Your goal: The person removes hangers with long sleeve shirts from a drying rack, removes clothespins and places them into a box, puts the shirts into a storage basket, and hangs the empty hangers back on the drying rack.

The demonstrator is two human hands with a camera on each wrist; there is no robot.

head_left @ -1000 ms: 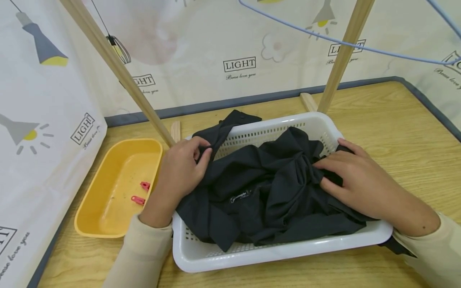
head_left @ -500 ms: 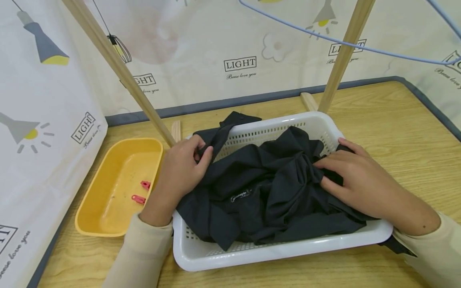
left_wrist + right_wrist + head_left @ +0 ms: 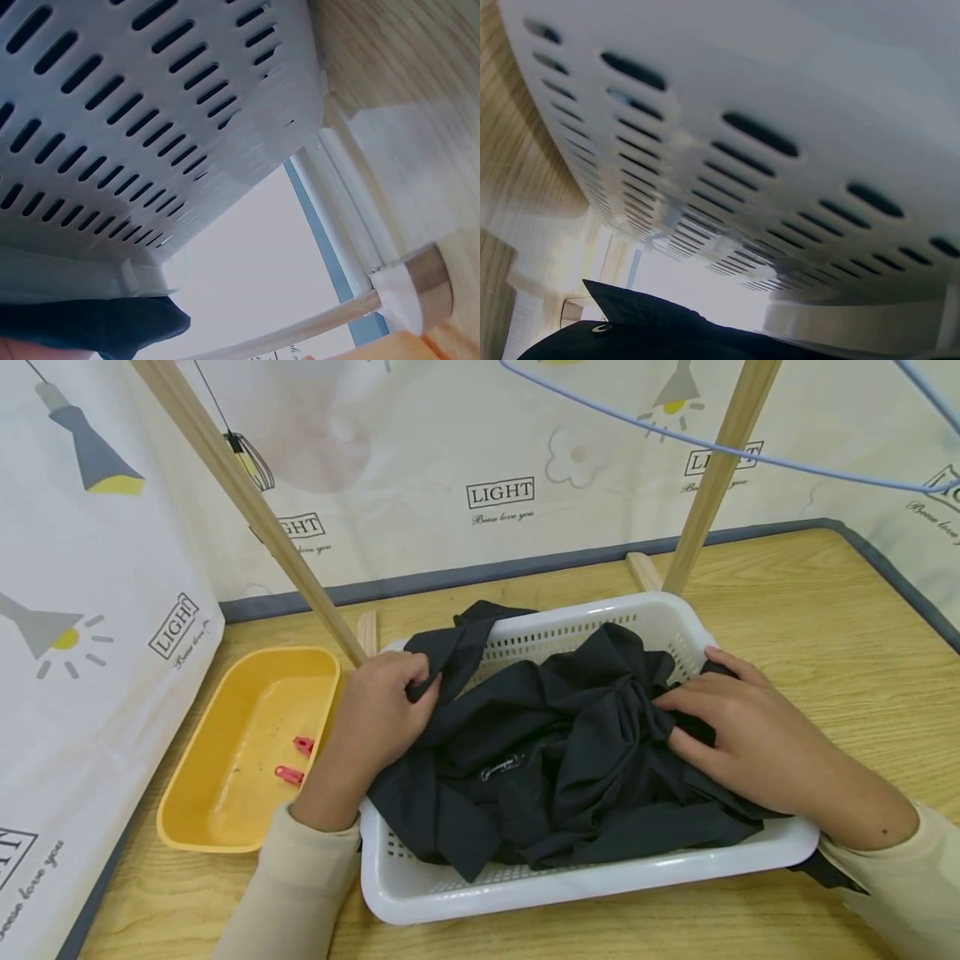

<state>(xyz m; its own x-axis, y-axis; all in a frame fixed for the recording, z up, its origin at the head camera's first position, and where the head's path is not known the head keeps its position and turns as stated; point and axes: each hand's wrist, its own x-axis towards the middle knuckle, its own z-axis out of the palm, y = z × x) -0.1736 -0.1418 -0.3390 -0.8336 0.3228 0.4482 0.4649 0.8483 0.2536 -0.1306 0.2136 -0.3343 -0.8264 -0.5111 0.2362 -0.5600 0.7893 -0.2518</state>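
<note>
A black shirt (image 3: pixel 517 710) lies crumpled in a white perforated plastic basket (image 3: pixel 570 889), its small neck label facing up. At the basket's left end, my left hand (image 3: pixel 382 714) pinches a strip of the shirt that hangs over the far rim. My right hand (image 3: pixel 765 752) grips a bunched fold at the right end between thumb and fingers. In the left wrist view, dark cloth (image 3: pixel 97 322) shows beside the basket's slotted wall (image 3: pixel 135 127). A buttoned corner of the shirt (image 3: pixel 645 319) hangs outside the basket in the right wrist view.
A yellow tub (image 3: pixel 247 752) with red clothespins (image 3: pixel 288 774) stands left of the basket on the wooden table (image 3: pixel 840 627). Two wooden posts (image 3: pixel 701 510) rise behind the basket. A blue hanger (image 3: pixel 622 422) hangs at upper right, before a printed backdrop (image 3: pixel 420 435).
My left fingers have curled further in and shifted along the cloth, drawing the strip over the far rim slightly left and down. The right hand holds still.
</note>
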